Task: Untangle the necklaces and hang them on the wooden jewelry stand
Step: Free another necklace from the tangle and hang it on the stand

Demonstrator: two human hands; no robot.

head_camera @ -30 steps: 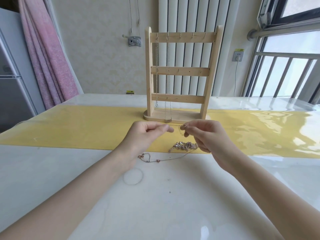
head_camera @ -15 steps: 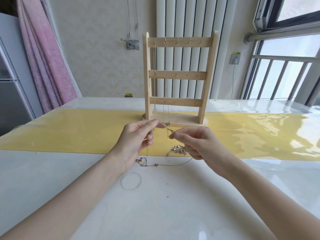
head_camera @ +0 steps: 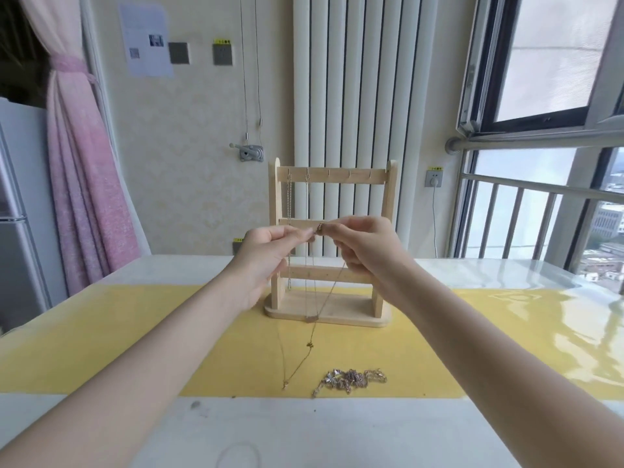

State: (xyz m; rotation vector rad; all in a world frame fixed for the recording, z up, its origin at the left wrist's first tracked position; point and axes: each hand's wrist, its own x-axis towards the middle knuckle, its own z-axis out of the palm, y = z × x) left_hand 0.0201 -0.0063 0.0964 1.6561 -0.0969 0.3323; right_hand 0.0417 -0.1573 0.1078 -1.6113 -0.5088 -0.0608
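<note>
Evidently, I had both my left hand [head_camera: 270,244] and right hand [head_camera: 361,246] pinching 1 fine chain [head_camera: 312,332] before the wooden stand [head_camera: 329,312], and I judged its dangling loop might snag the tangled heap [head_camera: 351,381] nearer me.

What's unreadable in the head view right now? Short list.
- Clasp state: where left hand and right hand pinch the lifted necklace, fingertips cover the ends; open or closed unclear.
- Necklace pile: too small and tangled to count the chains.
- Wooden jewelry stand: middle bar partly hidden behind both hands; hooks too small to make out.
- Thin ring-shaped outline on the table: cut off by bottom edge, too faint to identify.
</note>
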